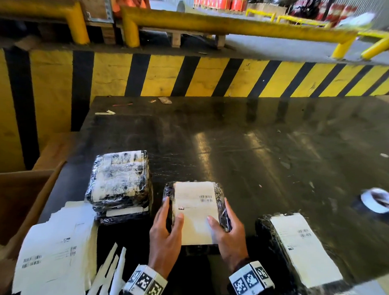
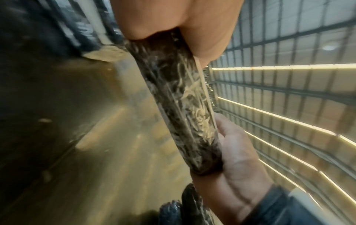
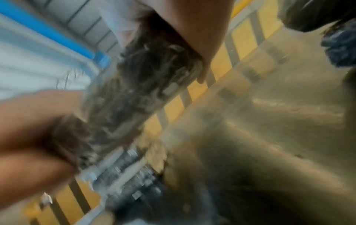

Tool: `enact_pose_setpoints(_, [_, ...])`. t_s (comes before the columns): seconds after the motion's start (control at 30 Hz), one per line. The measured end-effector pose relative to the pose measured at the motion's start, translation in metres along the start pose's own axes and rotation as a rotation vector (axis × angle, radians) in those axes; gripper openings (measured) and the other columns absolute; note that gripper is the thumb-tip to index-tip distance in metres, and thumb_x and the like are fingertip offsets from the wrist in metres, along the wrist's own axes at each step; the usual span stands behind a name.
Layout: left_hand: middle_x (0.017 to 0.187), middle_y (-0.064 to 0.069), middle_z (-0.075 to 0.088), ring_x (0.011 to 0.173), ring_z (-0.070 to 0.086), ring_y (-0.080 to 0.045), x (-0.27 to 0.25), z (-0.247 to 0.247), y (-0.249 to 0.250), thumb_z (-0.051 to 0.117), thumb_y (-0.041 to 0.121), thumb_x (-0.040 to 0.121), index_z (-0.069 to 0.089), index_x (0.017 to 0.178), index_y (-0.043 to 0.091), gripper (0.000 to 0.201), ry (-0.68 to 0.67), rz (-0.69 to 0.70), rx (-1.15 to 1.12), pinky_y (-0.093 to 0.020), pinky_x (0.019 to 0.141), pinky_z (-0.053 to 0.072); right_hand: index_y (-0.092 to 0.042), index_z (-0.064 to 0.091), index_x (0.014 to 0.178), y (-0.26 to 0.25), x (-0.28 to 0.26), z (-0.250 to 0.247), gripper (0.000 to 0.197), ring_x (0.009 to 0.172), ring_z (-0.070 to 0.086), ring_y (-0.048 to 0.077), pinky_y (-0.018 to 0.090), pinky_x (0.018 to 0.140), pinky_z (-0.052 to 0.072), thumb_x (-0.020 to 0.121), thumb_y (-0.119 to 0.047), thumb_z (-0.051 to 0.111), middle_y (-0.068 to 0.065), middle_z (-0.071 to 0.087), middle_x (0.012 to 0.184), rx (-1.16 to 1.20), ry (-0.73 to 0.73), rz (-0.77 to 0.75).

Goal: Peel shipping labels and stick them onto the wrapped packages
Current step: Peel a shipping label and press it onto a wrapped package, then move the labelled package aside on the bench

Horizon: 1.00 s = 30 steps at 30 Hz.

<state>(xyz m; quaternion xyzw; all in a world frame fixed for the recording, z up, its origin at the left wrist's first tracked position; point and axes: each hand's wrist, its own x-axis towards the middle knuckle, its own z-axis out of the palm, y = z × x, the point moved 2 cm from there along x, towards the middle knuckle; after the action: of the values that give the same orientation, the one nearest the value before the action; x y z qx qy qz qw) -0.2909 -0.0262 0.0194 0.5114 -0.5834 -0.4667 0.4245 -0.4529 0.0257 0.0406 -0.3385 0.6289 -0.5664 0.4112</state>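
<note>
Nearest the head camera, two wrists wear white bands printed with black square markers (image 1: 147,283), and just beyond them both hands grasp one parcel.

The dark, glossy worktable (image 1: 266,144) fills most of the view, backed by a yellow-and-black striped wall (image 1: 186,79) with yellow steel guard rails (image 1: 229,24) above it. A brown cardboard box (image 1: 19,202) stands at the table's left edge.

On the near left corner lies a loose spread of white label sheets with barcodes (image 1: 54,251), with narrow white peeled backing strips (image 1: 110,276) beside them. Just beyond the sheets sits a stack of black plastic-wrapped packages under crinkled clear film (image 1: 119,178). At the near right lies another black wrapped package already bearing a white label (image 1: 303,249), flat on the table.

In the middle, the black film-wrapped package (image 1: 197,211) carries a white rectangular shipping label with small barcodes (image 1: 194,204) on its upper face. The left hand (image 1: 165,234) clamps its left edge, thumb on the label, fingers curled round the side; the right hand (image 1: 230,232) clamps the right edge the same way. The left wrist view shows the parcel edge-on (the label only a thin pale line), pinched between the two hands.

A blurred roll of tape (image 1: 376,201) sits at the far right edge.
</note>
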Motion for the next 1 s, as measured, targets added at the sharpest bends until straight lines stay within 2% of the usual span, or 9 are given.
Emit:
enact_pose_setpoints(0.07, [0.148, -0.005, 0.038, 0.125, 0.049, -0.018, -0.004, 0.008, 0.015, 0.052, 0.046, 0.089, 0.019, 0.145, 0.038, 0.066, -0.032, 0.072, 0.037, -0.040, 0.094, 0.052, -0.021, 0.040, 0.142, -0.010, -0.006, -0.012, 0.068, 0.097, 0.068, 0.005, 0.020, 0.081, 0.055, 0.083, -0.009, 0.070, -0.003, 0.070, 0.111, 0.003, 0.065, -0.046])
enact_pose_setpoints(0.13, [0.148, -0.004, 0.037, 0.121, 0.051, -0.015, -0.009, 0.020, 0.030, 0.050, 0.039, 0.092, 0.016, 0.148, 0.030, 0.066, -0.063, 0.106, 0.051, -0.021, 0.086, 0.054, -0.025, 0.041, 0.142, -0.015, -0.009, -0.029, 0.072, 0.106, 0.065, 0.011, 0.035, 0.095, 0.052, 0.078, -0.021, 0.074, -0.001, 0.068, 0.119, -0.012, 0.086, -0.072])
enact_pose_setpoints(0.17, [0.148, -0.003, 0.036, 0.117, 0.052, -0.012, -0.014, 0.030, 0.040, 0.050, 0.035, 0.093, 0.016, 0.149, 0.027, 0.065, -0.071, 0.117, 0.053, -0.011, 0.078, 0.052, -0.026, 0.041, 0.142, -0.020, -0.011, -0.041, 0.073, 0.107, 0.065, 0.013, 0.040, 0.097, 0.051, 0.077, -0.023, 0.074, -0.001, 0.067, 0.119, -0.004, 0.092, -0.075])
enact_pose_setpoints(0.23, [0.145, -0.004, 0.038, 0.107, 0.055, -0.008, -0.026, 0.051, 0.056, 0.050, 0.030, 0.094, 0.018, 0.150, 0.024, 0.064, -0.075, 0.128, 0.061, -0.002, 0.067, 0.046, -0.023, 0.043, 0.141, -0.030, -0.014, -0.067, 0.069, 0.102, 0.067, 0.012, 0.038, 0.094, 0.053, 0.079, -0.018, 0.074, -0.003, 0.070, 0.114, 0.010, 0.094, -0.087])
enact_pose_setpoints(0.37, [0.139, -0.002, 0.043, 0.101, 0.057, -0.007, -0.051, 0.100, 0.082, 0.050, 0.028, 0.095, 0.021, 0.148, 0.025, 0.061, -0.057, 0.138, 0.043, -0.008, 0.067, 0.049, -0.021, 0.046, 0.139, -0.042, -0.017, -0.125, 0.062, 0.091, 0.070, 0.008, 0.021, 0.074, 0.057, 0.083, -0.010, 0.070, -0.004, 0.072, 0.106, -0.018, 0.080, -0.128])
enact_pose_setpoints(0.5, [0.137, -0.002, 0.045, 0.108, 0.053, -0.008, -0.078, 0.162, 0.097, 0.050, 0.030, 0.095, 0.023, 0.148, 0.021, 0.061, 0.000, 0.117, 0.044, -0.019, 0.084, 0.048, -0.018, 0.047, 0.138, -0.045, -0.017, -0.191, 0.060, 0.094, 0.070, 0.013, 0.037, 0.087, 0.056, 0.083, -0.010, 0.069, -0.003, 0.073, 0.106, -0.047, 0.038, -0.111])
enact_pose_setpoints(0.67, [0.132, -0.003, 0.049, 0.108, 0.056, -0.014, -0.109, 0.220, 0.100, 0.043, 0.048, 0.087, 0.025, 0.148, 0.023, 0.068, 0.031, 0.077, 0.061, -0.040, 0.091, 0.052, -0.016, 0.045, 0.139, -0.035, -0.014, -0.250, 0.061, 0.094, 0.070, 0.014, 0.031, 0.083, 0.056, 0.083, -0.006, 0.068, 0.000, 0.073, 0.105, -0.011, -0.035, -0.070])
enact_pose_setpoints(0.87, [0.140, -0.004, 0.043, 0.114, 0.053, -0.014, -0.126, 0.248, 0.091, 0.040, 0.055, 0.082, 0.020, 0.149, 0.024, 0.077, 0.087, -0.011, 0.099, -0.039, 0.095, 0.050, -0.024, 0.042, 0.140, -0.013, -0.001, -0.275, 0.076, 0.099, 0.069, 0.013, 0.042, 0.095, 0.052, 0.071, -0.030, 0.076, -0.003, 0.071, 0.111, -0.087, -0.086, -0.011])
enact_pose_setpoints(1.0, [0.148, -0.004, 0.036, 0.126, 0.046, -0.014, -0.137, 0.252, 0.076, 0.046, 0.048, 0.088, 0.019, 0.150, 0.022, 0.072, 0.107, -0.041, 0.131, -0.041, 0.102, 0.045, -0.021, 0.039, 0.143, 0.003, -0.003, -0.274, 0.071, 0.101, 0.068, 0.014, 0.042, 0.094, 0.052, 0.080, -0.017, 0.072, 0.001, 0.069, 0.114, -0.084, -0.128, 0.020])
